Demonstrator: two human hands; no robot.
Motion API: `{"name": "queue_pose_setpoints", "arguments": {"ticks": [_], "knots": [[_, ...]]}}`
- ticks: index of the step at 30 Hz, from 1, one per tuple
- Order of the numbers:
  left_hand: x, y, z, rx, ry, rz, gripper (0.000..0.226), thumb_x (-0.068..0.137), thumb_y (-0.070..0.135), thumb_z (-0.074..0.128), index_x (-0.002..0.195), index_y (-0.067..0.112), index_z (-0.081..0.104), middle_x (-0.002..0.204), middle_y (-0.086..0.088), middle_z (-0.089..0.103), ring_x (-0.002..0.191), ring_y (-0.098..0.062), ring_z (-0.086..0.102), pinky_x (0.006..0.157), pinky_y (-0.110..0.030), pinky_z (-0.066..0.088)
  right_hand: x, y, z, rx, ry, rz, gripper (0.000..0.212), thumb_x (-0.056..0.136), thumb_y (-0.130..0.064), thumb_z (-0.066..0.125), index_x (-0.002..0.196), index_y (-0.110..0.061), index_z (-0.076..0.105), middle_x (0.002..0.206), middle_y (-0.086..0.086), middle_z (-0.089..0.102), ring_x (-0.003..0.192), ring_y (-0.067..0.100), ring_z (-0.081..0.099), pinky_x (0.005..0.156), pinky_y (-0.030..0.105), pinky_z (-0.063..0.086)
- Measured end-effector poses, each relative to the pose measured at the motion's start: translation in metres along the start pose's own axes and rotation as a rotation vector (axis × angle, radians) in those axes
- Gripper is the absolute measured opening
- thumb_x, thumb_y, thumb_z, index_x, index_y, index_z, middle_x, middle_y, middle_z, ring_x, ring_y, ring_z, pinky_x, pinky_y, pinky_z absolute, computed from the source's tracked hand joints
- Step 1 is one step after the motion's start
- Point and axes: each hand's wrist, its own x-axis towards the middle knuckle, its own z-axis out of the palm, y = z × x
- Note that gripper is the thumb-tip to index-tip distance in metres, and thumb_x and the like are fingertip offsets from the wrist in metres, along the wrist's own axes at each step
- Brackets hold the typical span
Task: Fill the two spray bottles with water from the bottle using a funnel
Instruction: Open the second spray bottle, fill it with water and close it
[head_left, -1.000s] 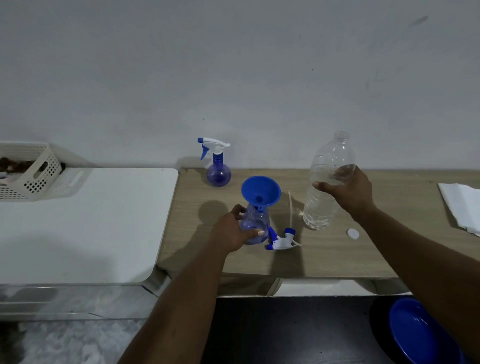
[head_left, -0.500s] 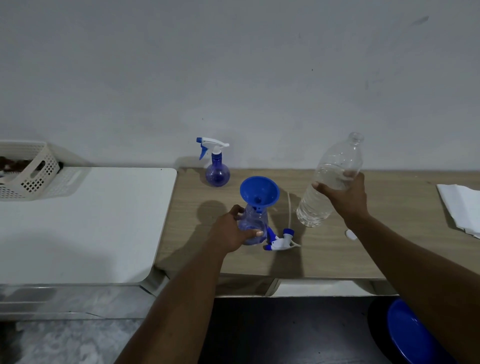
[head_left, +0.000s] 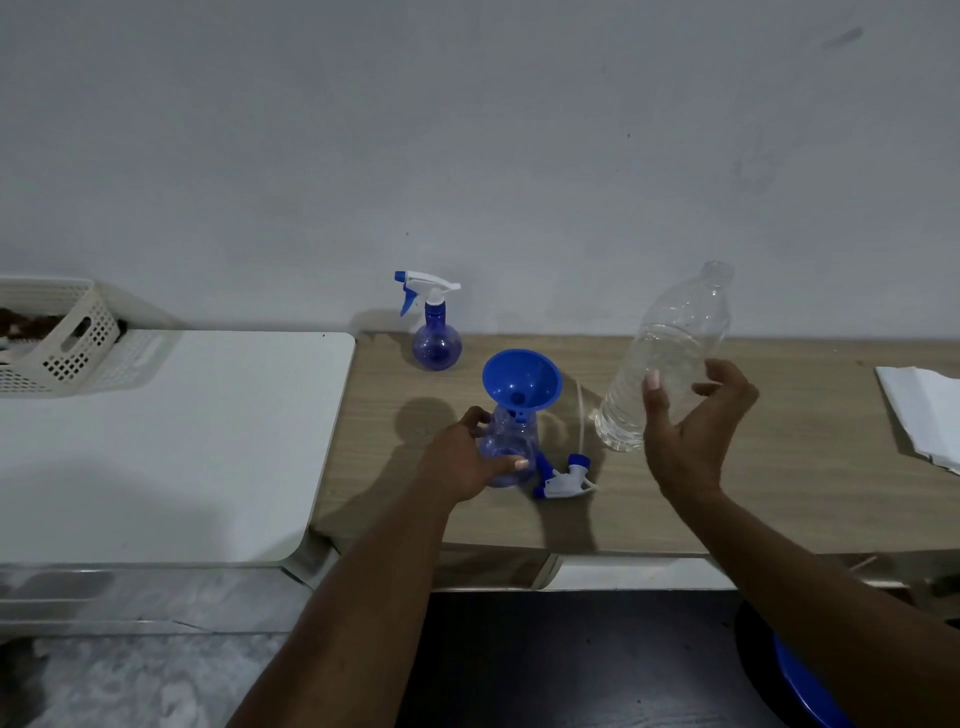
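Note:
An open blue spray bottle stands on the wooden table with a blue funnel in its neck. My left hand grips its body. Its white and blue spray head lies just to the right, tube pointing away. The clear, uncapped water bottle leans right, partly filled. My right hand holds it loosely, thumb across the front and fingers spread at its right side. A second spray bottle, its head fitted, stands by the wall.
A white table adjoins on the left, with a white perforated basket at its far corner. A folded white cloth lies at the right edge. A round blue object sits below the table at the lower right.
The water bottle has left its upright stance and tilted to the right. My right hand has slid down its side and loosened its fingers. My left hand stays on the spray bottle.

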Motion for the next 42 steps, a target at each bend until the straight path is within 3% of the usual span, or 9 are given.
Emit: {"name": "queue_pose_setpoints", "arguments": {"ticks": [2,5,8,12,15,22,31,36,42], "knots": [[0.001,0.0,0.0,0.028,0.007,-0.009,0.06,0.067,0.043,0.091,0.113,0.026,0.056,0.106,0.013,0.065,0.093,-0.005,0.063,0.078,-0.022,0.051,-0.008,-0.026,0.006,0.036,-0.099,-0.226,0.07,0.083,-0.061,0.063,0.123,-0.006,0.045,0.119,0.011,0.043,0.103,0.024,0.049,0.085,0.038,0.048],[0.0,0.001,-0.001,0.109,-0.026,0.036,0.051,0.077,0.031,0.087,0.117,0.02,0.056,0.102,0.014,0.06,0.089,0.0,0.058,0.074,-0.008,0.044,-0.002,-0.075,0.021,-0.059,-0.44,-0.442,0.069,0.075,-0.059,0.074,0.122,-0.014,0.051,0.12,0.004,0.047,0.106,0.021,0.051,0.088,0.032,0.047],[0.0,0.002,0.001,0.133,0.04,0.046,0.048,0.08,0.03,0.084,0.119,0.019,0.058,0.097,0.016,0.058,0.088,-0.004,0.058,0.086,-0.022,0.049,0.016,-0.108,0.044,-0.46,-0.805,-0.431,0.089,0.066,-0.075,0.071,0.136,-0.028,0.042,0.136,0.001,0.041,0.118,0.022,0.048,0.095,0.042,0.05],[-0.007,0.008,-0.002,0.053,-0.013,0.004,0.057,0.074,0.041,0.087,0.119,0.03,0.054,0.102,0.02,0.058,0.094,-0.003,0.058,0.077,-0.011,0.04,0.027,-0.122,0.07,-0.751,-1.042,-0.349,0.093,0.066,-0.071,0.074,0.138,-0.026,0.037,0.133,0.003,0.048,0.114,0.025,0.052,0.091,0.044,0.052],[-0.008,0.01,-0.004,0.038,-0.025,0.009,0.071,0.074,0.044,0.086,0.133,0.028,0.05,0.111,0.013,0.059,0.101,-0.01,0.059,0.084,-0.023,0.042,0.03,-0.126,0.077,-0.785,-1.072,-0.346,0.079,0.068,-0.059,0.077,0.129,-0.022,0.044,0.121,0.003,0.053,0.101,0.022,0.057,0.084,0.041,0.055],[-0.008,0.012,-0.006,0.109,-0.016,0.006,0.07,0.073,0.054,0.084,0.128,0.027,0.05,0.116,0.009,0.061,0.1,-0.012,0.059,0.085,-0.029,0.047,0.043,-0.139,0.074,-0.781,-1.057,-0.402,0.075,0.072,-0.059,0.075,0.132,-0.024,0.046,0.116,0.0,0.056,0.098,0.019,0.056,0.074,0.031,0.048],[-0.009,0.013,-0.009,0.145,-0.027,0.032,0.067,0.074,0.053,0.083,0.124,0.023,0.051,0.115,0.007,0.064,0.101,-0.015,0.063,0.09,-0.035,0.051,0.058,-0.146,0.065,-0.738,-1.145,-0.339,0.07,0.074,-0.061,0.075,0.128,-0.024,0.051,0.12,0.0,0.059,0.098,0.018,0.056,0.079,0.031,0.05],[-0.01,0.011,-0.012,0.105,-0.027,0.021,0.061,0.074,0.051,0.085,0.118,0.025,0.051,0.103,0.014,0.06,0.089,-0.008,0.06,0.081,-0.027,0.048,0.058,-0.148,0.062,-0.713,-1.162,-0.304,0.071,0.074,-0.062,0.075,0.127,-0.022,0.051,0.119,-0.001,0.059,0.099,0.019,0.057,0.08,0.032,0.051],[-0.011,0.007,-0.019,0.079,-0.007,-0.024,0.063,0.075,0.048,0.084,0.123,0.024,0.051,0.112,0.006,0.064,0.097,-0.013,0.062,0.086,-0.032,0.05,0.071,-0.141,0.058,-0.632,-1.187,-0.117,0.062,0.075,-0.055,0.078,0.117,-0.016,0.054,0.111,0.002,0.06,0.098,0.021,0.061,0.079,0.034,0.055]]}}
